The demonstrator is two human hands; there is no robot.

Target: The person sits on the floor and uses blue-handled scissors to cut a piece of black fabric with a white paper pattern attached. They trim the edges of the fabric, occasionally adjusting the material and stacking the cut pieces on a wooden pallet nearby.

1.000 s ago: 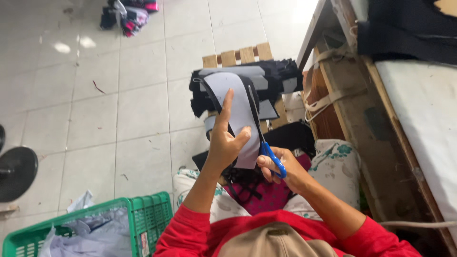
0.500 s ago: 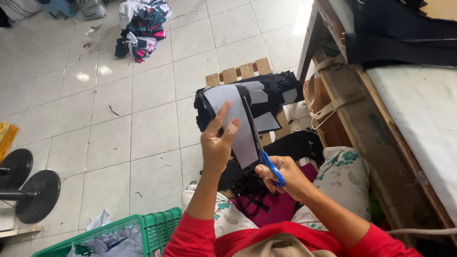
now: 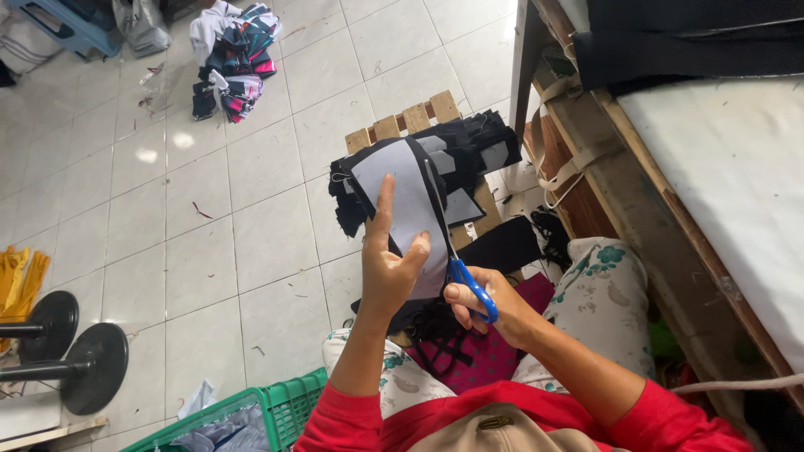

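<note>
- Right now the left hand (image 3: 394,272) holds up a pale grey, curved fabric panel with a black edge (image 3: 406,209): the thumb presses on its lower part and the index finger lies straight up its face, so the panel is pinched between thumb and the fingers behind
- The panel's long axis runs up and away from the person, leaning slightly left, and it rises directly above the left hand
- Just to the right, the right hand (image 3: 494,314) is closed around the blue-handled scissors (image 3: 471,285); the blades point up along the panel's right-hand black edge, touching or just beside it
- The right hand is the nearer one to that edge, while the left hand carries the panel
- Behind the panel a heap of black and grey cut pieces (image 3: 469,155) lies on a small wooden pallet (image 3: 414,117) on the white tiled floor (image 3: 251,226)
- The scissor blades are thin and dark against black cloth, so whether they stand open or closed is hard to make out
- Fingers behind the panel are hidden, and the panel's lower end is covered by the left hand
</note>
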